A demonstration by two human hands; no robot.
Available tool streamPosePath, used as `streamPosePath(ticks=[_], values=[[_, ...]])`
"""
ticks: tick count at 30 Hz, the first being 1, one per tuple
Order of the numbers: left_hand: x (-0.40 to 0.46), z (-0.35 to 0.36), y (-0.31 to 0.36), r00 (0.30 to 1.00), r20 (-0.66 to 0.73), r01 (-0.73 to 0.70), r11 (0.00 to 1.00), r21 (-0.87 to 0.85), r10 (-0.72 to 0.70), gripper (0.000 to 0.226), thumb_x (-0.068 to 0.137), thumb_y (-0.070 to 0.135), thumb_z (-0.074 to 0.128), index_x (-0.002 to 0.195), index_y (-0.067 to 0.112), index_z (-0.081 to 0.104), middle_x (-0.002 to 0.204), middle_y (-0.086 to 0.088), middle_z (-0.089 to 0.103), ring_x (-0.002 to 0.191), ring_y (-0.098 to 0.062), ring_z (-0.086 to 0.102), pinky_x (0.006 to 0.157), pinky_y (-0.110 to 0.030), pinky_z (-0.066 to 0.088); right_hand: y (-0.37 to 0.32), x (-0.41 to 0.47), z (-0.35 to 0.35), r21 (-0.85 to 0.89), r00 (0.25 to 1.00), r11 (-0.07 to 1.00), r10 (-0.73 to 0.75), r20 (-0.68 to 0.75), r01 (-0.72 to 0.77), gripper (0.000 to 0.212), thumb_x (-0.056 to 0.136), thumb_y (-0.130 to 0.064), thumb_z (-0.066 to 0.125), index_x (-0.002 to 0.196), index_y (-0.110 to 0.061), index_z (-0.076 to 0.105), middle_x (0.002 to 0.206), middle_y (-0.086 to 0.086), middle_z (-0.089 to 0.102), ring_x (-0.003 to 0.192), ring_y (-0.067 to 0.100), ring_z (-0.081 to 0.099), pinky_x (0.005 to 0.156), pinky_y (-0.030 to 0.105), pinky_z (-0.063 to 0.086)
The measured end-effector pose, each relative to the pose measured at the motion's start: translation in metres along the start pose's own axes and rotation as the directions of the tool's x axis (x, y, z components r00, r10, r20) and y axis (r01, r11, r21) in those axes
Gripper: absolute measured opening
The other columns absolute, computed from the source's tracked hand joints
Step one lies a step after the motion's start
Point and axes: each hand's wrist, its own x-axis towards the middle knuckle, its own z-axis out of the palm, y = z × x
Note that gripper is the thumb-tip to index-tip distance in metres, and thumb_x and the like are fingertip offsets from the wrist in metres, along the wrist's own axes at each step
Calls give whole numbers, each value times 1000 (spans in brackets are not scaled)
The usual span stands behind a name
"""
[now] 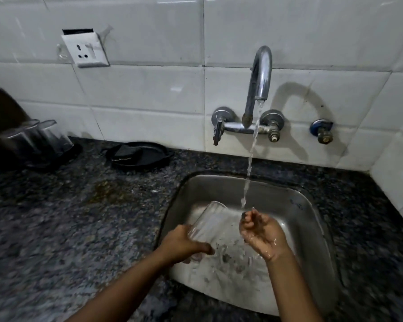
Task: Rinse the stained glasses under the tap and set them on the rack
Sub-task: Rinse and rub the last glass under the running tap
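two bare forearms come up from the bottom edge of the view, with no sleeve, watch, ring or bracelet showing on either. the left grip point(184, 242) is seen from the back, knuckles rounded and the thumb blurred along its lower side. the right grip point(261, 233) shows its palm, wet and shining, with drops and glints of water on the heel of the palm and the wrist, and the fingertips point(248, 217) look slim with short nails, though blur hides finer detail.
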Motion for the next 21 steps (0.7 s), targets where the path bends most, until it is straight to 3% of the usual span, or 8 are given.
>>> streamPosePath(ticks=[4, 6, 8, 9, 11, 16, 18, 21], values=[[9, 25, -1, 913, 348, 356, 833, -425, -213, 42, 77, 34, 68, 110, 10, 59, 79, -14, 62, 55, -20, 62, 41, -18, 46, -11, -26, 54, -626, 998, 780, 44, 47, -5, 38, 95, -9, 39, 69, 4, 63, 65, 18, 65, 53, 22, 66, 48, 23, 55], [15, 33, 2, 870, 447, 408, 813, -416, -208, 51, 76, 41, 65, 116, 12, 52, 83, -15, 62, 52, -20, 64, 40, -18, 45, -9, -36, 64, -960, 998, 275, -12, 58, 59, 28, 95, -7, 42, 78, 0, 62, 78, 19, 66, 65, 24, 66, 60, 29, 55], [20, 40, 5, 876, 433, 374, 865, -336, -210, 62, 69, 45, 70, 118, 13, 50, 94, -18, 62, 56, -21, 65, 43, -20, 47, -12, -44, 64, -921, 980, -382, -143, 138, 74, 14, 89, -8, 53, 93, -10, 66, 98, 13, 67, 87, 25, 64, 76, 35, 54], [20, 40, 6, 907, 369, 317, 908, -275, -205, 67, 67, 45, 73, 119, 13, 48, 99, -19, 61, 59, -21, 65, 45, -21, 48, -14, -47, 61, -791, 969, -610, -170, 181, 41, 25, 85, -8, 59, 109, -15, 63, 112, 10, 63, 101, 24, 60, 85, 35, 51], [16, 35, 14, 971, 216, 130, 986, -107, -104, 74, 62, 43, 79, 119, 14, 41, 104, -15, 60, 70, -21, 64, 47, -25, 50, -11, -49, 50, -570, 969, -821, -115, 218, 31, 63, 79, -10, 67, 135, -25, 42, 138, 6, 44, 127, 24, 41, 101, 35, 40], [-7, 0, 37, 965, -25, -234, 903, 361, 260, 70, 54, 42, 84, 112, 22, 50, 100, 4, 59, 94, -16, 58, 75, -29, 48, 13, -46, 37, -529, 900, -838, -119, 418, 135, 77, 65, -42, 75, 132, -32, 39, 133, -6, 48, 124, 17, 42, 95, 33, 39], [-14, -25, 34, 948, -17, -311, 936, 167, 318, 73, 48, 37, 87, 110, 21, 53, 107, 0, 63, 98, -18, 61, 81, -33, 52, 15, -41, 41, -674, 838, -720, -259, 480, 163, 73, 56, -44, 80, 122, -31, 50, 119, -8, 58, 110, 15, 53, 82, 28, 45], [-26, -66, 18, 954, 10, -283, 909, -305, 300, 66, 56, 26, 87, 111, 19, 51, 98, -10, 69, 81, -16, 65, 61, -23, 52, 25, -32, 56, -843, 800, -472, -385, 461, 258, 68, 46, -40, 87, 106, -29, 57, 96, -9, 66, 90, 13, 64, 72, 31, 53]])
